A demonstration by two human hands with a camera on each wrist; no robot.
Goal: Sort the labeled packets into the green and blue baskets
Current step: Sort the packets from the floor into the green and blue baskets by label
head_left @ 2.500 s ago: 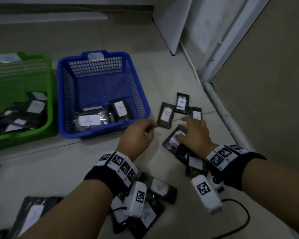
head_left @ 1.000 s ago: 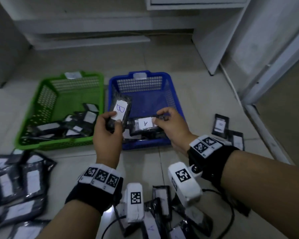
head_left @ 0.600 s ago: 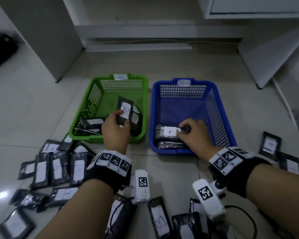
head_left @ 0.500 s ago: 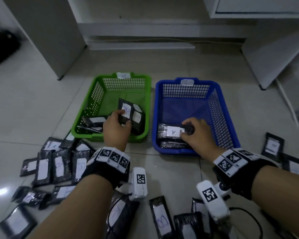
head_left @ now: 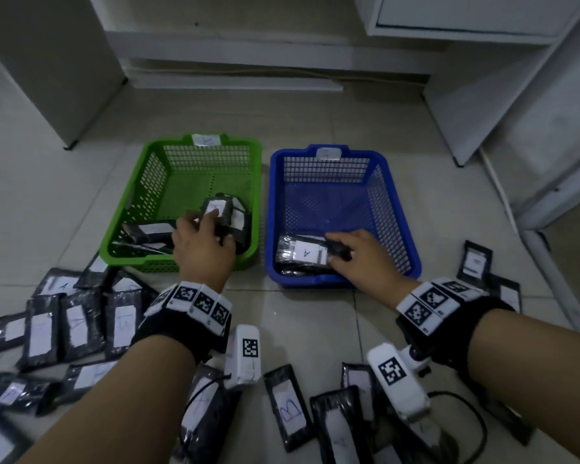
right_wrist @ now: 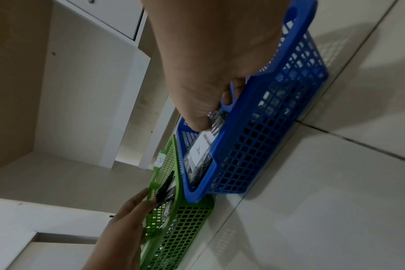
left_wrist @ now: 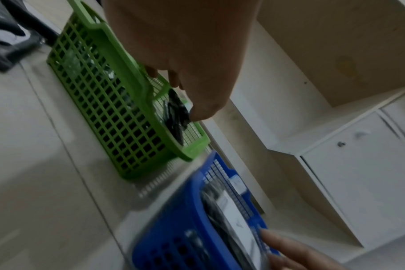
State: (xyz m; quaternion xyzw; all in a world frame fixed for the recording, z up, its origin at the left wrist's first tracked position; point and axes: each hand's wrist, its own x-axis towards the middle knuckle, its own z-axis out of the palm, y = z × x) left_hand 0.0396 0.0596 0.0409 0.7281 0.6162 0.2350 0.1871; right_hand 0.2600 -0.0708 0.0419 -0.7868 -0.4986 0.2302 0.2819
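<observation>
Green basket [head_left: 133, 209]: my left hand [head_left: 201, 249] lowers a glossy black packet [head_left: 220, 212] into it, fingers pinching near its white label
Blue basket [head_left: 395, 209]: my right hand [head_left: 359, 259] pinches the dark end of the "A" packet [head_left: 302, 252], laying it flat on others there
Why: I judge each lettered packet goes to the basket whose rim tag matches
Floor: many crinkly unsorted packets [head_left: 77, 329] lie near my wrists
</observation>
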